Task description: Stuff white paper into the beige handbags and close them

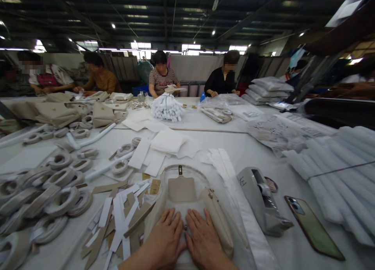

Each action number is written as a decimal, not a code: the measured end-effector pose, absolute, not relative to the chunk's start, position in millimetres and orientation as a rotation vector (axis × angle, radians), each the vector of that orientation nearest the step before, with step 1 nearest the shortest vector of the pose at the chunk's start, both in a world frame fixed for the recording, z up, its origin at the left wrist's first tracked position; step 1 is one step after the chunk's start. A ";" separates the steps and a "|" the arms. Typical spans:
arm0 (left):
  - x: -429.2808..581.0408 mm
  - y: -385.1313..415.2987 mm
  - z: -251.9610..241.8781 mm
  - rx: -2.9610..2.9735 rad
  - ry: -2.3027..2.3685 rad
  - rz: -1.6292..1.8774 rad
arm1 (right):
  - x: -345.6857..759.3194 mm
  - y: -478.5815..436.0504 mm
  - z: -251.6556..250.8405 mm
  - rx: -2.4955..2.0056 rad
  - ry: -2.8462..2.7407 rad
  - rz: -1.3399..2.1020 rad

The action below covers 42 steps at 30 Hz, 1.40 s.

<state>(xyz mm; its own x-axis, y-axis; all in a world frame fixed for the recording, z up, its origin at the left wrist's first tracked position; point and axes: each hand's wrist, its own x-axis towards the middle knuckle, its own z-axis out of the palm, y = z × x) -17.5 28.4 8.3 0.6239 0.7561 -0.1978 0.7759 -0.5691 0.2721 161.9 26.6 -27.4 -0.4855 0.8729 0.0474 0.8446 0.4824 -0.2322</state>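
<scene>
A beige handbag [220, 222] lies at the near middle of the table, with a flat rectangular beige piece [181, 190] at its upper part. My left hand [164, 237] rests flat on the bag, fingers stretched out. Beside it, my right hand [205, 238] presses down flat too, its fingers slightly spread. Both palms seem to lie over a pale sheet or lining whose kind I cannot make out. A small round metal snap [185, 227] shows between the hands. Neither hand grips anything, and much of the bag's lower part is hidden beneath them.
Rolled beige straps [60, 199] and loose strips [117, 219] lie to the left. White foam sheets [168, 140] sit beyond the bag. To the right are a tape dispenser [262, 201], a phone [315, 227] and bundled white foam [340, 184]. Several people work across the table.
</scene>
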 end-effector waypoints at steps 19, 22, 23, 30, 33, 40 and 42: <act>-24.9 30.9 -26.4 2.570 1.341 0.115 | 164.5 37.2 -49.2 -1.470 -2.509 0.255; -15.1 25.6 -18.1 2.616 1.281 0.023 | 164.2 36.9 -46.6 -1.482 -2.517 0.263; -12.2 22.6 -16.7 2.617 1.262 -0.023 | 164.3 37.0 -46.4 -1.484 -2.521 0.266; -10.6 5.8 -15.3 2.567 1.259 -0.022 | 164.8 35.2 -48.6 -1.484 -2.507 0.277; -13.5 6.8 -17.0 2.543 1.236 -0.005 | 164.5 34.6 -46.7 -1.491 -2.498 0.282; -18.9 12.9 -44.0 2.660 1.118 -0.087 | 169.1 36.7 -49.7 -1.491 -2.495 0.290; -20.4 13.9 -53.1 2.705 1.111 -0.091 | 169.0 34.8 -51.3 -1.486 -2.481 0.290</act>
<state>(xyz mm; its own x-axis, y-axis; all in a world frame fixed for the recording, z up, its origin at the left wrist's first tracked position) -20.4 13.9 -53.1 0.7132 0.6871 -0.1386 0.7005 -0.6919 0.1749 169.0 34.8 -51.3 -0.4570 0.8840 0.0987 0.8375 0.4650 -0.2871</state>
